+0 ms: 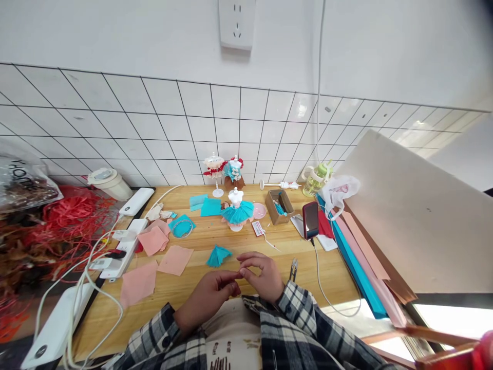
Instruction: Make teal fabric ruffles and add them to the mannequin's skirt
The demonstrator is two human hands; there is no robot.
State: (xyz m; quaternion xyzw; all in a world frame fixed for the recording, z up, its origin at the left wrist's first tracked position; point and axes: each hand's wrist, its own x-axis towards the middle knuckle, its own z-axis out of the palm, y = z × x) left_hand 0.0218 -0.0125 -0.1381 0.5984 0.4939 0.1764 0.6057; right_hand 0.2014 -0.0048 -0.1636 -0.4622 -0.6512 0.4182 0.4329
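My left hand (210, 295) and my right hand (264, 275) meet at the fingertips above the table's front edge. Both pinch thumb against finger, and whatever lies between them is too small to make out. Just beyond them lies a pleated turquoise paper fan (218, 256). Farther back stands a small white mannequin (235, 197) wearing a turquoise pleated skirt (241, 211). Two more dressed mini mannequins stand behind it, one in cream and red (214, 167), one in turquoise and brown (233, 172). Thread snips (293, 270) rest beside my right wrist.
Pink paper squares (175, 259) and turquoise squares (211, 206) lie at left and back. A cardboard box (279, 207), a phone (310, 221) on a cable and paper rolls (356, 267) line the right. White power strips (123, 249) with loose cables run along the left edge.
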